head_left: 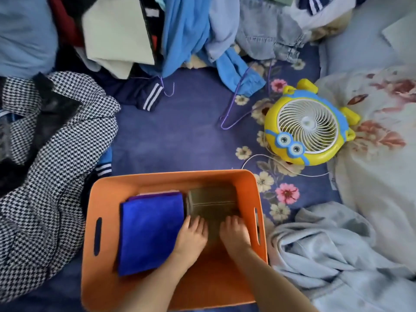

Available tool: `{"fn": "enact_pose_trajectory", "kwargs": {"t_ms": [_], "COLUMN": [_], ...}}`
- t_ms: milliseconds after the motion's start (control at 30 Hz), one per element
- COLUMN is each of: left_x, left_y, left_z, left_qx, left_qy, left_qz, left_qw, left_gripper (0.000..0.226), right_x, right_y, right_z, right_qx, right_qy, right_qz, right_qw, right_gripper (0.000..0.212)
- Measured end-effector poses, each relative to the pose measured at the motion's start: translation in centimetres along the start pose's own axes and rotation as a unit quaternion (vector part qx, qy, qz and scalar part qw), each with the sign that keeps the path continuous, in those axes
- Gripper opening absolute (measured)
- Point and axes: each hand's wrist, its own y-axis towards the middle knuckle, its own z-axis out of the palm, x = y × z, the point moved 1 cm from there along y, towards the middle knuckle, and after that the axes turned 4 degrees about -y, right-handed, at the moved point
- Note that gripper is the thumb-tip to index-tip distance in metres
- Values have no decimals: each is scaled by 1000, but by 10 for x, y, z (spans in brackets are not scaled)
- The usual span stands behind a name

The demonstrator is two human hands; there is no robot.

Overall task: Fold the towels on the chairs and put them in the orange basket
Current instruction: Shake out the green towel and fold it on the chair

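Basket: I see the orange basket [203, 177] on a purple floral bedsheet [180, 131], low in my head view, with an oval handle slot cut in each side wall.
Olive towel: a folded olive-brown towel [211, 202] lies in the right half of the basket, against the far wall, with both of my hands on its near end.
Blue towel: a folded bright blue towel [150, 233] fills the left half, touching the olive one along their shared edge.
Purple towel: a strip of purple towel [157, 194] shows just past the far edge of the blue one. I can't tell how much of it lies underneath.
Left hand: my left hand [191, 235] rests palm down on the olive towel's near left part, fingers fairly straight and laid on top, nothing pinched that I can see.
Right hand: my right hand [235, 233] lies the same way on the near right part, fingers spread flat on the cloth. Both thumbs are hidden.
Fan: a yellow and blue cartoon fan [308, 122] lies face up to the right, beyond the basket, with its white cord [265, 159] trailing across the sheet.
Left side: a black-and-white houndstooth garment [56, 176] is heaped beside the basket.
Right side: a pale blue cloth [326, 244] lies crumpled just beside the basket wall, with a floral quilt [382, 131] beyond it.
Far edge: a clothes pile [191, 30] lies there, with a purple wire hanger [234, 104] at its foot.
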Motion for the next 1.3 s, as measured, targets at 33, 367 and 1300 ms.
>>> {"fn": "enact_pose_trajectory", "kwargs": {"t_ms": [33,367,1300], "left_x": [-1,-19,-12], "left_y": [6,-13,-177], "left_z": [11,15,-251], "left_qx": [38,124,-457], "left_qy": [21,69,51], "left_qz": [9,-15,-113], "left_qw": [999,990,881], "left_gripper": [47,63,56], "right_x": [4,5,-104], "right_y": [3,-11,-242], "right_z": [8,18,-179], "right_qx": [12,75,-432], "right_qy": [24,-67,-75], "right_qz": [5,-68,120], "right_qw": [1000,993,891], "right_gripper": [20,37,49]}}
